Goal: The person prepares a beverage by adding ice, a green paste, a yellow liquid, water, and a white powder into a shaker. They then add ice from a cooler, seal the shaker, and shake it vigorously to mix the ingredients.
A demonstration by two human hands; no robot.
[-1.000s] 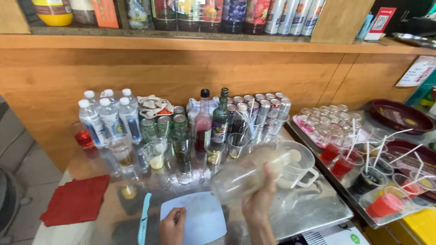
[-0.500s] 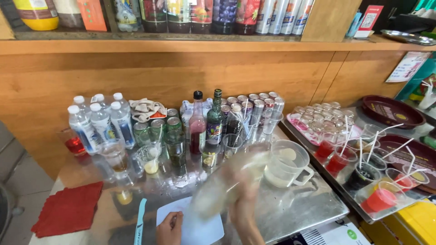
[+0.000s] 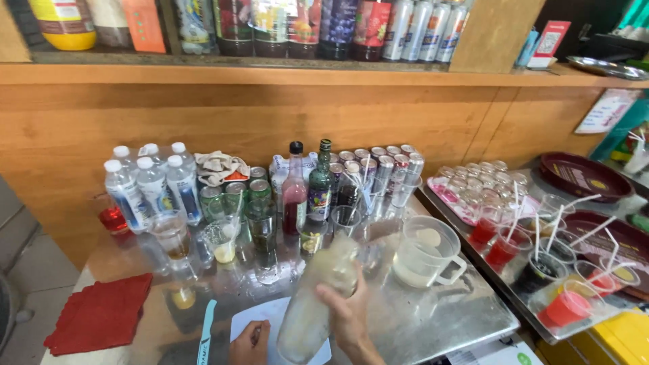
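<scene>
A steel counter [image 3: 466, 318] carries water bottles [image 3: 145, 186], cans and glasses; a clear measuring jug [image 3: 427, 253] stands beside the blurred shaker [image 3: 318, 297], tilted over a white board [image 3: 267, 321]; the right hand [image 3: 348, 314] wraps round the shaker; the left hand [image 3: 250, 341] rests curled on the board.

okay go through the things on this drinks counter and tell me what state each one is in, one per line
Cloudy shaker bottle: tilted, gripped by the right hand.
Left hand: resting on the white cutting board.
Measuring jug: upright, little liquid inside.
Red cloth: lying flat.
Water bottles: capped, upright.
</scene>
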